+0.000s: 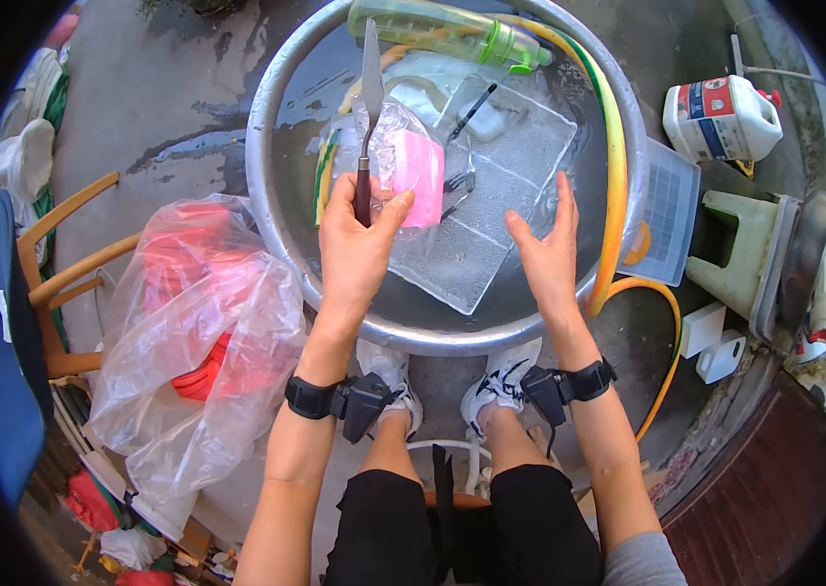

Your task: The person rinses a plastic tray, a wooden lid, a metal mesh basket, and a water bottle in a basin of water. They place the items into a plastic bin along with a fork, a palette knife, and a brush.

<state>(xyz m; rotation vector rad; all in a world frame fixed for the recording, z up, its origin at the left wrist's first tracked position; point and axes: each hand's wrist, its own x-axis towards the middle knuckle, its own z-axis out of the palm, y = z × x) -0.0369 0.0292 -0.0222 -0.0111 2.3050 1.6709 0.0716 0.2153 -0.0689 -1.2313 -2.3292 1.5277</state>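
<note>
Over the round silver metal basin (268, 210) of water, our left hand (362, 239) holds a dark-handled metal palette knife (371, 93) upright beside a pink block in clear plastic (417, 181), and our empty right hand (547, 249) opens wide near the yellow-green hose (617, 186).

The wide round silver basin (265, 195) looks like smooth metal with a dull shine. The slim palette knife (371, 73) has a glossy metal blade and a dark, smooth handle. The clear rectangular ribbed sheet (462, 234) looks like rough-textured plastic. The long yellow-and-green hose (616, 186) is smooth, slightly glossy plastic or rubber. The crumpled transparent bag (154, 391) is thin, shiny plastic; the light-brown chair frame (76, 210) resembles smooth wood.
</note>
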